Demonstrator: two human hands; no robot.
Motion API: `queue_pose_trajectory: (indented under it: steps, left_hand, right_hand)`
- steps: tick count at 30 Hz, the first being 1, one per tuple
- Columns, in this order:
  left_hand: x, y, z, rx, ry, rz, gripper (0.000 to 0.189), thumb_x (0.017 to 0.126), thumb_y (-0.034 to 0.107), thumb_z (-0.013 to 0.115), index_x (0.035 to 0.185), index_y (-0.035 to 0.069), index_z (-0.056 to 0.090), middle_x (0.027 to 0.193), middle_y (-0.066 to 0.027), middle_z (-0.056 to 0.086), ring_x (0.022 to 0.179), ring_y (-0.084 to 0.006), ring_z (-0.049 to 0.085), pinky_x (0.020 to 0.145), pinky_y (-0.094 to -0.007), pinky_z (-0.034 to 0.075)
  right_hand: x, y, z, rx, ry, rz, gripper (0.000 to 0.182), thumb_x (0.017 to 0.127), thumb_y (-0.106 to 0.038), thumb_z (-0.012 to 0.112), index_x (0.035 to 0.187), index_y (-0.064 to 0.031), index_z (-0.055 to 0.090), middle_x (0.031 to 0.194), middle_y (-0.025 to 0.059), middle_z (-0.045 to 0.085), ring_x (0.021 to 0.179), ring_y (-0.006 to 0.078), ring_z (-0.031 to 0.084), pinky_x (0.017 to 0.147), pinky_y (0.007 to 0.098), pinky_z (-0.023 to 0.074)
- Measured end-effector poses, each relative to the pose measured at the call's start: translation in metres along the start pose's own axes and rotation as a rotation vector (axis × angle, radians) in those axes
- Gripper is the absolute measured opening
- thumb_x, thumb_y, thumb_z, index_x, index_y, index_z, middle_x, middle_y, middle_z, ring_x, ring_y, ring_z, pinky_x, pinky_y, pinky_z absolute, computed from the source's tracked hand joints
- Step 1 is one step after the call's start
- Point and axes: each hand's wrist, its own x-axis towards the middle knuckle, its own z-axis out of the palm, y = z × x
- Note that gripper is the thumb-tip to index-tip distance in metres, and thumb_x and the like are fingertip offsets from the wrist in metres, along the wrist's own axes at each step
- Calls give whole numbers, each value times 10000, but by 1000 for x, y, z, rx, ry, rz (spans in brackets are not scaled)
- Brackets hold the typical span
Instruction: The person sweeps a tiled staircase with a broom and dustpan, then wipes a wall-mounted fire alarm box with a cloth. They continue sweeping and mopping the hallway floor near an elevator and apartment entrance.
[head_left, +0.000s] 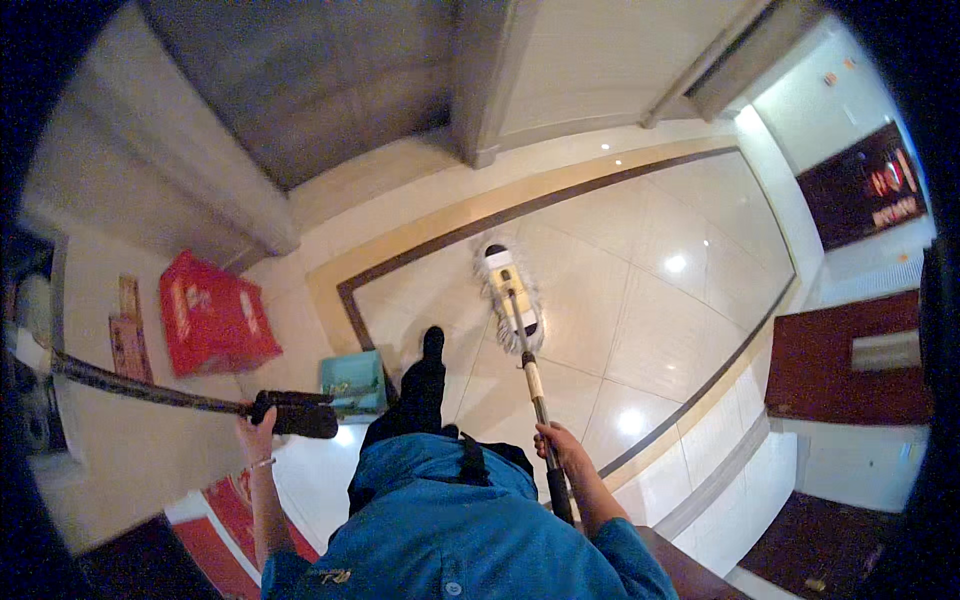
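My right hand (562, 448) is closed around the metal pole of a flat mop (537, 397), just above its black grip. The mop's fringed white head (511, 298) lies on the tiled floor in front of me, near my foot. My left hand (259, 433), with a band at the wrist, grips a dark long-handled object (150, 386) held out to the left. A black, brush-like part (304, 414) lies beside that hand; its exact kind is unclear.
A red box or bag (217, 315) and a teal container (354, 382) stand on the left. Door frames and a wall (480, 142) border the floor ahead. White wall panels with dark red boards (840, 360) line the right.
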Motion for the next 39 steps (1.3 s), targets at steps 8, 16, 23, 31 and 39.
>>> queue_pose_trajectory:
  steps: [8, 16, 23, 31, 39]
  left_hand:
    - [19, 47, 73, 251, -89, 176, 482, 624, 135, 734, 1000, 1, 465, 959, -123, 509, 893, -248, 492, 844, -349, 391]
    - [49, 38, 163, 361, -241, 355, 431, 610, 96, 707, 970, 29, 479, 921, -98, 519, 879, -228, 510, 827, -332, 396]
    - [97, 32, 260, -40, -355, 475, 401, 617, 59, 691, 954, 35, 474, 912, -67, 495, 873, -187, 491, 824, -305, 388]
    - [113, 171, 259, 28, -292, 287, 392, 642, 61, 695, 964, 31, 475, 926, -46, 484, 889, -152, 472, 819, -282, 383]
    - [107, 199, 275, 18, -250, 290, 377, 655, 66, 701, 957, 34, 479, 914, -49, 495, 877, -136, 475, 823, -267, 383]
  right_hand:
    - [-28, 10, 25, 35, 152, 16, 165, 792, -112, 603, 872, -35, 480, 621, 68, 535, 454, 135, 506, 384, 252, 439]
    - [55, 6, -29, -80, 312, -148, 216, 768, -101, 619, 892, 4, 478, 596, 81, 530, 431, 145, 506, 362, 270, 435]
    - [104, -80, -79, -106, 417, -303, 263, 747, -89, 622, 923, 23, 463, 591, 85, 529, 432, 150, 508, 367, 281, 434]
    - [104, -230, -90, -294, 480, -314, 284, 725, -106, 641, 893, 32, 458, 576, 85, 519, 414, 146, 498, 355, 277, 421]
    - [127, -320, -90, -730, 667, -292, 240, 683, -54, 643, 828, 24, 468, 577, 89, 528, 446, 176, 525, 370, 316, 442]
